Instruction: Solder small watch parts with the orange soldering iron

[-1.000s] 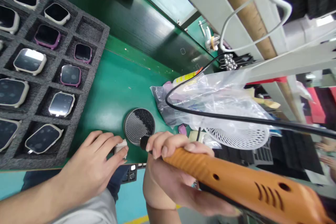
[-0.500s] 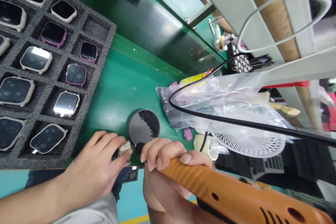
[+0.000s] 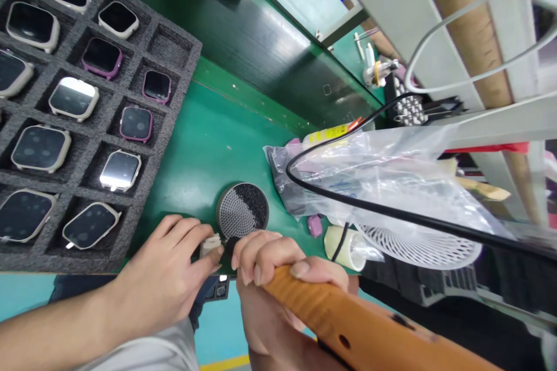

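My left hand (image 3: 174, 264) pinches a small off-white part (image 3: 210, 245) against the front of the green bench; my fingers cover much of it. In my right hand (image 3: 278, 266) is an orange electric screwdriver (image 3: 348, 319), fingers wrapped round its grip. Its black nose points left at the off-white part, with the tip at or very near it; I cannot tell whether they touch. Just beyond both hands stands a round dish (image 3: 235, 223) with a studded grey floor and tiny black pieces, apparently screws, heaped on its right side.
On the left lies a dark foam tray (image 3: 174, 107) of watch-like units in compartments. Clear plastic bags (image 3: 339, 174), a black cable (image 3: 374, 203), a small purple piece (image 3: 314, 225), a tape roll (image 3: 348, 246) and a white lattice basket (image 3: 422, 246) crowd the right. A green bench (image 3: 204, 151) lies between.
The view has shifted slightly, so the tray and dish sit a little further right. Both hands keep their hold, and the screwdriver's rear end has swung lower in view.
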Demonstrator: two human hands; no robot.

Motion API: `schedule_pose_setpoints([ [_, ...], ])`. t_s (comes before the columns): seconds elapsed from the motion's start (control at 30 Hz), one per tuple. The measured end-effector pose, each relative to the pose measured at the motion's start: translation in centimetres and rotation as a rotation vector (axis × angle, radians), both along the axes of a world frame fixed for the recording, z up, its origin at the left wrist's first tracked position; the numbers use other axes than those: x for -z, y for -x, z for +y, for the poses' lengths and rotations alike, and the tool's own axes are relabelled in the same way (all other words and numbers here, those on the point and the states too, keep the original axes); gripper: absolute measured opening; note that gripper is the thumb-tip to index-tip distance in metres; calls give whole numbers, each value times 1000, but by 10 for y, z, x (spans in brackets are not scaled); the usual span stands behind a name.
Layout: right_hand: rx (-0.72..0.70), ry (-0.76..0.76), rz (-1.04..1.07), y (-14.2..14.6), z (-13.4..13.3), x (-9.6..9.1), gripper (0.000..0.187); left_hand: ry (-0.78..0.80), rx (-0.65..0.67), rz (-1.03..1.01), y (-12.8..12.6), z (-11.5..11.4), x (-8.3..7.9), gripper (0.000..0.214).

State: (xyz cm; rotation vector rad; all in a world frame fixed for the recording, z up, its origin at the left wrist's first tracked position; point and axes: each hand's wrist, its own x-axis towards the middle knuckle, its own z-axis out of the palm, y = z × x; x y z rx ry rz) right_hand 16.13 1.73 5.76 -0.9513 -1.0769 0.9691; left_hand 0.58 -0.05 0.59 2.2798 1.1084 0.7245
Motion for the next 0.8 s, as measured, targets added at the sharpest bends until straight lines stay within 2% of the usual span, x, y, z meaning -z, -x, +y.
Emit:
schedule_pose_setpoints([
  [0.2,-23,0,42,1,-2,3,79,-8,-5,12,1,-1,-1,23],
  [0.37,-100,-11,64,-5,1,8,81,-8,-9,18,1,-3,1,20],
  [0.67,-89,-26,25,-4,1,10,86,-12,-2,27,1,1,-1,23],
  [0.8,-54,-20,61,1,1,6,79,-14,7,23,2,0,-1,28],
])
